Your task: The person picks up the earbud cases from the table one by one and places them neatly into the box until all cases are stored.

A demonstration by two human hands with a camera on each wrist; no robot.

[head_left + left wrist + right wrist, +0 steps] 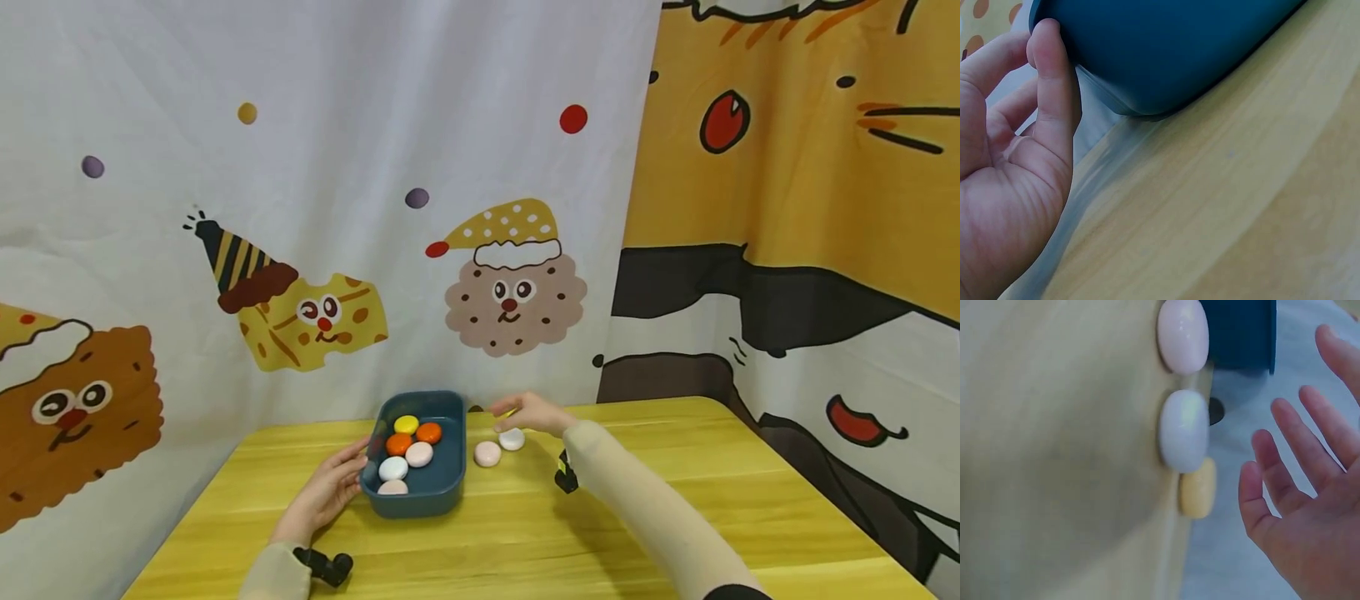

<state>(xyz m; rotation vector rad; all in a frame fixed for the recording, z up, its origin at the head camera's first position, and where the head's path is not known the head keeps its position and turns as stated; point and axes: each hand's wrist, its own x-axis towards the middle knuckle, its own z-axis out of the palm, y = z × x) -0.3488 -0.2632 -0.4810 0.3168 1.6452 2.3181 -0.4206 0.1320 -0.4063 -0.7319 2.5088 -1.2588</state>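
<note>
A dark teal bin stands on the table with several smooth, rounded pebble-like pieces inside: a yellow piece, orange ones, white and pale pink ones. My left hand touches the bin's left side; in the left wrist view the thumb is extended at its edge. To the bin's right lie a pale pink piece and a white piece. A yellow piece shows behind the white one in the right wrist view. My right hand hovers over these, fingers spread and holding nothing.
The wooden table extends to both sides and toward me. Right behind its far edge hangs a white curtain printed with cartoon figures. Small black wrist cameras are strapped to both wrists.
</note>
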